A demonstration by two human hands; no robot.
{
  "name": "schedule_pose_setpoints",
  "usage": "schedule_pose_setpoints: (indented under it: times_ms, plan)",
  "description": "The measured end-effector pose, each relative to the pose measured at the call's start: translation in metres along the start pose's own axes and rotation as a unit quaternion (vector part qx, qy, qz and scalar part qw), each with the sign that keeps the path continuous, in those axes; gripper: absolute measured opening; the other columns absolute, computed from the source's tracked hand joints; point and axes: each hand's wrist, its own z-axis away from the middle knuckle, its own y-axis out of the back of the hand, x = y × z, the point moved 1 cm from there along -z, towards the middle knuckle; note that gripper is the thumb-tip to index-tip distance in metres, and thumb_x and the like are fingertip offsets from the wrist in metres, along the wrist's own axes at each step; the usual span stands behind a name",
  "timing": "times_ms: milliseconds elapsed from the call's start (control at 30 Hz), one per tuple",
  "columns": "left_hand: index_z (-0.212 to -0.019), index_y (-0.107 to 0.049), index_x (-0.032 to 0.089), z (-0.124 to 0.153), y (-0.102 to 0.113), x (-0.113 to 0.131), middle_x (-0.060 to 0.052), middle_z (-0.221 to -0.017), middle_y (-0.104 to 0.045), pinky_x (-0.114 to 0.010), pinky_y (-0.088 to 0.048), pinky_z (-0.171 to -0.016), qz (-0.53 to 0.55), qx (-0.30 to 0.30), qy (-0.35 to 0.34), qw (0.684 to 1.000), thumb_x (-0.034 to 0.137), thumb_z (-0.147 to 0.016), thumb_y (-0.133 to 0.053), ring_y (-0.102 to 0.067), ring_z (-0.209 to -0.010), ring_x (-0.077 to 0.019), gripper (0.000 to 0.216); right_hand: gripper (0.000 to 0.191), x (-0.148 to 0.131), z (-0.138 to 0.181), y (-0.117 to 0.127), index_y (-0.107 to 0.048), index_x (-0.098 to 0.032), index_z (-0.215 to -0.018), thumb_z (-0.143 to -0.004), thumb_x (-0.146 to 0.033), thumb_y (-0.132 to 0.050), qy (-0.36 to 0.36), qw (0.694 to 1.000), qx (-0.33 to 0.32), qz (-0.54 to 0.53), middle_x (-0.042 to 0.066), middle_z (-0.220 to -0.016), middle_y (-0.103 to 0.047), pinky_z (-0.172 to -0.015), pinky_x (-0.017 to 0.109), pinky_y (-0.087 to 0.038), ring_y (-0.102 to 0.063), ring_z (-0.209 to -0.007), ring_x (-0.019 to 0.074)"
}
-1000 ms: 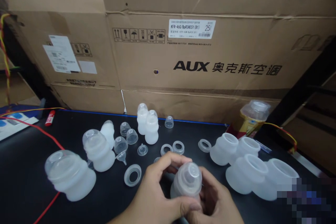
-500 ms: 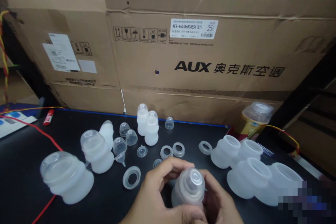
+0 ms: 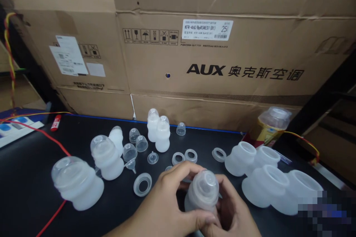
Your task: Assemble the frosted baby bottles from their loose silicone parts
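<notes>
A translucent baby bottle (image 3: 201, 192) with a clear dome cap stands upright between my hands at the bottom centre. My left hand (image 3: 169, 200) curls around its left side, thumb across the front. On its right side my right hand (image 3: 232, 207) is wrapped, its fingers partly hidden behind the bottle. Left of my hands lies a loose collar ring (image 3: 142, 184). Beyond them are two more rings (image 3: 191, 156) and a small clear nipple (image 3: 152, 158). Several uncapped bottles (image 3: 240, 158) are grouped at the right.
Capped bottles stand at the left (image 3: 78, 183) and back (image 3: 162, 135), with loose dome caps (image 3: 141, 143) among them. A large cardboard box (image 3: 155, 63) forms the back wall. A jar (image 3: 271, 126), red marker (image 3: 56, 123) and red cable (image 3: 50, 140) lie around the edges.
The camera view has shifted slightly, moving the scene a little to the right. Both hands still hold the capped bottle; the left thumb now lies lower across its front.
</notes>
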Motion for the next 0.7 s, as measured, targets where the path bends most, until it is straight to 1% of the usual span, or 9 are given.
schedule_pose_setpoints:
  times_ms: [100,233,300,367,433,567,600,667,700]
  plan:
    - [-0.113,-0.077,0.029,-0.001,0.003,0.007,0.005,-0.113,-0.078,-0.032,-0.053,-0.102,-0.039,-0.020,0.011,0.999,0.014,-0.068,-0.096,-0.073,-0.114,-0.0226,0.051,0.059,0.000,-0.001,-0.001,-0.064,-0.030,-0.106,-0.066,-0.050,-0.102,0.009,1.000,0.004,-0.008,-0.015,-0.055,-0.039,-0.073,0.035,-0.056,-0.034,-0.046,0.0097]
    - [-0.106,-0.076,0.026,-0.003,0.008,0.018,0.007,-0.103,-0.076,-0.029,-0.050,-0.089,-0.133,-0.036,0.017,0.990,0.015,-0.067,-0.099,-0.072,-0.100,-0.0198,0.046,0.064,0.005,-0.002,0.000,-0.063,-0.030,-0.105,-0.060,-0.051,-0.105,0.015,1.000,0.001,-0.018,-0.015,-0.056,-0.039,-0.076,0.036,-0.056,-0.032,-0.047,0.0095]
    - [-0.100,-0.076,0.026,-0.004,0.010,0.022,0.007,-0.099,-0.074,-0.028,-0.047,-0.083,-0.167,-0.037,0.017,0.985,0.020,-0.067,-0.100,-0.071,-0.095,-0.0193,0.041,0.063,0.009,-0.002,0.002,-0.063,-0.030,-0.107,-0.065,-0.055,-0.102,0.018,1.000,-0.002,-0.015,-0.015,-0.057,-0.039,-0.077,0.035,-0.054,-0.031,-0.048,0.0093]
    - [-0.095,-0.075,0.025,-0.004,0.010,0.022,0.007,-0.095,-0.074,-0.028,-0.046,-0.079,-0.191,-0.043,0.022,0.980,0.027,-0.069,-0.100,-0.070,-0.091,-0.0198,0.036,0.058,0.013,-0.002,0.003,-0.062,-0.030,-0.109,-0.073,-0.058,-0.097,0.025,1.000,-0.004,-0.011,-0.015,-0.057,-0.038,-0.077,0.034,-0.052,-0.026,-0.050,0.0087]
    - [-0.096,-0.076,0.026,-0.004,0.010,0.019,0.005,-0.096,-0.077,-0.029,-0.047,-0.079,-0.218,-0.048,0.025,0.974,0.036,-0.073,-0.098,-0.071,-0.090,-0.0221,0.033,0.055,0.016,-0.002,0.004,-0.062,-0.029,-0.111,-0.077,-0.058,-0.094,0.022,1.000,-0.005,-0.009,-0.015,-0.058,-0.038,-0.077,0.033,-0.050,-0.023,-0.051,0.0084]
    - [-0.101,-0.077,0.025,-0.004,0.009,0.012,-0.003,-0.102,-0.081,-0.037,-0.052,-0.084,-0.292,-0.065,0.027,0.954,0.057,-0.078,-0.091,-0.074,-0.093,-0.0307,0.042,0.060,0.018,-0.002,0.005,-0.061,-0.030,-0.109,-0.070,-0.054,-0.100,0.007,1.000,-0.009,-0.018,-0.016,-0.058,-0.039,-0.073,0.029,-0.046,-0.025,-0.052,0.0077]
    - [-0.101,-0.076,0.024,-0.004,0.009,0.011,-0.004,-0.103,-0.081,-0.039,-0.052,-0.084,-0.312,-0.074,0.027,0.947,0.059,-0.078,-0.090,-0.074,-0.095,-0.0327,0.044,0.061,0.019,-0.002,0.005,-0.060,-0.030,-0.108,-0.068,-0.055,-0.100,0.012,1.000,-0.009,-0.024,-0.016,-0.058,-0.038,-0.072,0.028,-0.045,-0.026,-0.052,0.0078]
    - [-0.102,-0.076,0.023,-0.005,0.009,0.010,-0.006,-0.105,-0.081,-0.043,-0.053,-0.085,-0.339,-0.086,0.029,0.936,0.059,-0.078,-0.091,-0.075,-0.098,-0.0355,0.046,0.062,0.020,-0.002,0.005,-0.059,-0.031,-0.107,-0.068,-0.056,-0.099,0.025,0.999,-0.006,-0.035,-0.016,-0.057,-0.037,-0.072,0.029,-0.046,-0.029,-0.051,0.0081]
    - [-0.103,-0.076,0.023,-0.005,0.009,0.010,-0.006,-0.106,-0.081,-0.043,-0.053,-0.086,-0.345,-0.088,0.029,0.934,0.058,-0.078,-0.091,-0.075,-0.099,-0.0359,0.046,0.061,0.021,-0.002,0.005,-0.058,-0.031,-0.108,-0.069,-0.055,-0.099,0.029,0.999,-0.002,-0.037,-0.016,-0.058,-0.038,-0.072,0.030,-0.047,-0.030,-0.051,0.0080]
